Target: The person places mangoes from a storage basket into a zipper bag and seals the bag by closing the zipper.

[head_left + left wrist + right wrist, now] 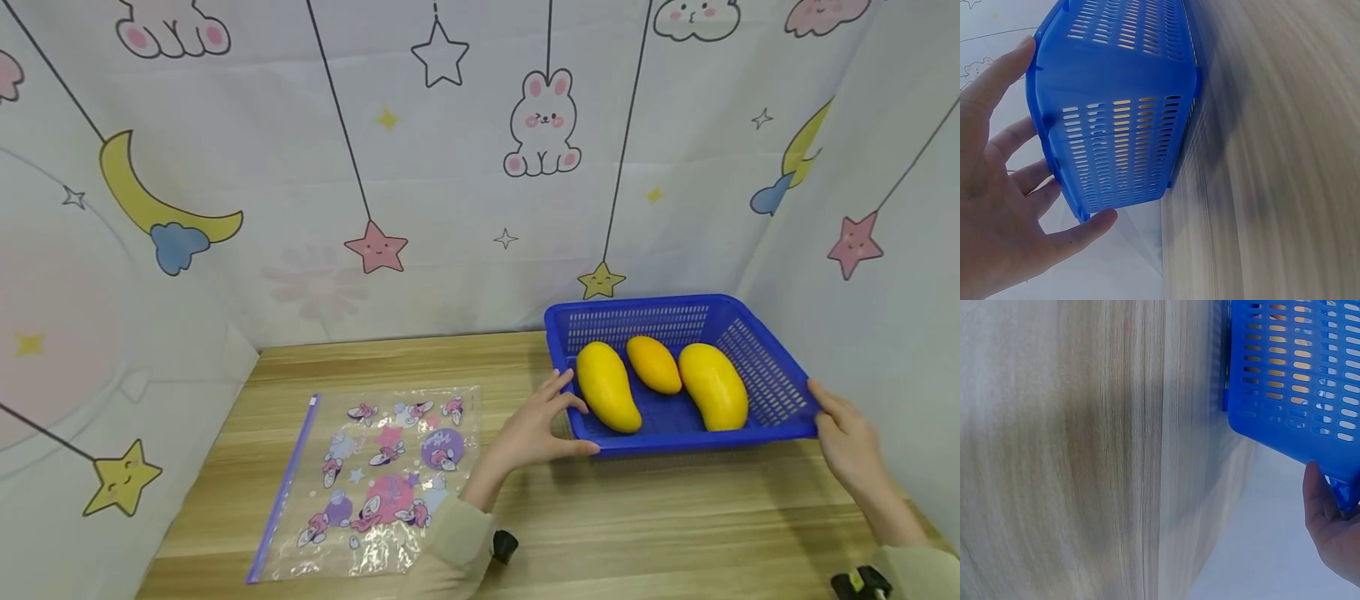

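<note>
A blue plastic basket (678, 442) with slotted walls stands on the right of the table in the head view. Three yellow mangoes lie in it: a left mango (606, 387), a smaller middle mango (654, 365) and a right mango (713, 388). My left hand (528, 427) holds the basket's front left corner, fingers over the side rim and thumb along the front. At the opposite front corner, my right hand (850, 442) grips the rim. The right wrist view shows the right hand (1334, 531) at the basket's corner, partly cut off by the frame edge.
Left of the basket, a clear zip bag (375, 467) with pink and purple cartoon prints lies flat, its purple zip strip on the left. The left forearm overlaps its near right corner. A white printed cloth (465, 192) hangs behind the wooden table (637, 525) and along its sides.
</note>
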`<state>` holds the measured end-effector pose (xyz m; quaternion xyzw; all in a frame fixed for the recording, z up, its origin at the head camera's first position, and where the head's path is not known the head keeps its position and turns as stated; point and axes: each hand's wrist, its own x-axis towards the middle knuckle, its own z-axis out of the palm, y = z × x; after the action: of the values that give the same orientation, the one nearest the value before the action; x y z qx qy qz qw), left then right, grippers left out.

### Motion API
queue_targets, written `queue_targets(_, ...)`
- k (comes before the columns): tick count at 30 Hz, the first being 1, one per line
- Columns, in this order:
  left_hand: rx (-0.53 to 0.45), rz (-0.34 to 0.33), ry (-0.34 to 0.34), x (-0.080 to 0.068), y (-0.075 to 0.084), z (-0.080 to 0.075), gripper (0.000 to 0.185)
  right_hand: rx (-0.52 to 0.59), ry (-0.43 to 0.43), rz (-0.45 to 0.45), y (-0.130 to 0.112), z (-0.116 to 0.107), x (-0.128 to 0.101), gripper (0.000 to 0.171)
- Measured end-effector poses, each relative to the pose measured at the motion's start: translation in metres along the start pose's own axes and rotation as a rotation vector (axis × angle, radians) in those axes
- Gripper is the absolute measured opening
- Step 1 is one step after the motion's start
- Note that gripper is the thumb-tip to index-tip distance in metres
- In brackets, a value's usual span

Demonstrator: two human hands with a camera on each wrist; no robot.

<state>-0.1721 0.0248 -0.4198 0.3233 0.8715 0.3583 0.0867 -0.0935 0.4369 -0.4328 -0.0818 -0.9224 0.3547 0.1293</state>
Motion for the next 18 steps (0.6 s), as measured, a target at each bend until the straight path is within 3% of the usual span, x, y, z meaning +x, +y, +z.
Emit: queue_targets(18,-0.016,-0.011,-0.006,-0.0045,-0.0051,-0.0035,0.046,0.017,-0.012,-0.006,-0.0054,0.0027,-0.0043,0.05)
